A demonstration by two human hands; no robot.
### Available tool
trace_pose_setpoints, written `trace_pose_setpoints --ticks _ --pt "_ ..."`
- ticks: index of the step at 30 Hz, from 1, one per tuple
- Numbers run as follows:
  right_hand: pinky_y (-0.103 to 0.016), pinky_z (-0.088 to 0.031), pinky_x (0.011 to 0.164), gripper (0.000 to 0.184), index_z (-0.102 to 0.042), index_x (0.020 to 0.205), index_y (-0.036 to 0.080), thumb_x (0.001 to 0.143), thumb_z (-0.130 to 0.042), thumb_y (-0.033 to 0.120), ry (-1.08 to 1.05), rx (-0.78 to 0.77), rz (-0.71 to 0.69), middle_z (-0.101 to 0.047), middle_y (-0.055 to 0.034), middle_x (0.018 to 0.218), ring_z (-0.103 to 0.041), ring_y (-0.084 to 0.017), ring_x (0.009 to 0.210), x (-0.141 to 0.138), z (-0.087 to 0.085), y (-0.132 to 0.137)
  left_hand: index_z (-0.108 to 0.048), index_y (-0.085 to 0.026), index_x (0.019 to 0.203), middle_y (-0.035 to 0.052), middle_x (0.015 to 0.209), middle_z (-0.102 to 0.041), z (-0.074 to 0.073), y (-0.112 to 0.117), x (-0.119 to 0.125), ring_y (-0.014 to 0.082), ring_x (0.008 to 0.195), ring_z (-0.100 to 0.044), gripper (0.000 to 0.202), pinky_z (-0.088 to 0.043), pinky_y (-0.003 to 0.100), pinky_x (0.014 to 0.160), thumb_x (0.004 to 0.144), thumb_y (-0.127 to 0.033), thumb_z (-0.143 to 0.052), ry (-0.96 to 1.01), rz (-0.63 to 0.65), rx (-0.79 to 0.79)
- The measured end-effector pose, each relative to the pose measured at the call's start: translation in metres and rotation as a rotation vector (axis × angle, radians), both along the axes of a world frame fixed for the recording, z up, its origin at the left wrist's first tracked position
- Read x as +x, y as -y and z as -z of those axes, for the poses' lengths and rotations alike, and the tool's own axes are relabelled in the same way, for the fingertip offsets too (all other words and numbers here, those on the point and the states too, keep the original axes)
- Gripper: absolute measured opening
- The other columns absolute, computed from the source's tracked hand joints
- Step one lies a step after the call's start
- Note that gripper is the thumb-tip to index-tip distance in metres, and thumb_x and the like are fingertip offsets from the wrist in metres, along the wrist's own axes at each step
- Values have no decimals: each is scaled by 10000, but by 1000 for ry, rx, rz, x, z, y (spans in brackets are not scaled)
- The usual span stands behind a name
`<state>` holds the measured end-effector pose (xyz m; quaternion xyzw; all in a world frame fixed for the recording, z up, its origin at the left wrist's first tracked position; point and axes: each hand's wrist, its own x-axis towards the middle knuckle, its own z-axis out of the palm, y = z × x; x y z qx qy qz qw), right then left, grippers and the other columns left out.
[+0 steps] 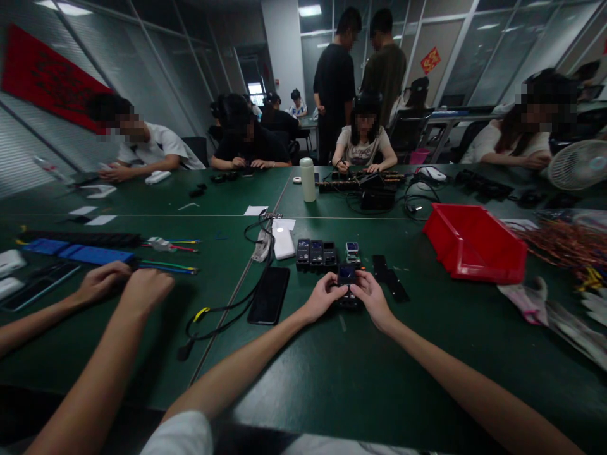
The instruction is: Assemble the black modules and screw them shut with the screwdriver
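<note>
Between both hands I hold a small black electronic device with a little screen (348,274), low over the green table. My left hand (326,296) grips its left side, and my right hand (372,297) grips its right side, with both thumbs on the near face. Just beyond it, to the left, several similar black devices (317,253) stand in a row. A small module with a screen and bare circuit board (353,252) lies behind the held one. Flat black plates (390,278) rest to the right of my right hand.
A black phone (269,296), a cable (227,309) and a white power bank (283,243) lie to the left. A red bin (474,246) and gloves (535,300) are at the right. A co-worker's hands (128,284) work at far left. A pale bottle (308,180) stands ahead.
</note>
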<state>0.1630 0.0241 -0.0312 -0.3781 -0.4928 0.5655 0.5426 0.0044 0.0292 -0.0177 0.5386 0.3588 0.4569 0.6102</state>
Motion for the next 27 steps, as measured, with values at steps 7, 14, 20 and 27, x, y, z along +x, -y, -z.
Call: trace_pose_setpoints --ticks 7,14,20,27 --pt "-374 -456 873 414 -494 1098 228 736 -674 319 -17 -30 -15 -642 -56 1025 -618 -207 931 1 0 -1 -492 -149 840 -18 760 -523 -1 1 -1 79 669 -484 299 -367 194 626 729 -373 -654 7 29 -5" --pt "-370 -463 858 422 -494 1095 223 728 -684 308 -19 -44 -3 -650 -60 1015 -621 -213 931 2 0 0 -480 -145 812 -25 730 -496 -3 2 -1 76 652 -469 317 -358 194 618 721 -392 -656 -6 30 1" --pt "-393 -446 898 432 -476 1116 231 740 -671 312 -14 -11 -31 -631 -63 1057 -611 -214 968 2 1 -1 -481 -152 825 -25 736 -505 -2 2 0 82 662 -470 326 -364 200 635 719 -407 -653 2 9 -4" --pt "-388 -437 917 437 -454 1145 244 759 -651 298 11 13 -89 -615 -57 1080 -597 -204 997 2 2 -2 -485 -154 843 -22 756 -498 1 0 0 82 684 -468 299 -372 194 636 737 -386 -639 9 -3 18"
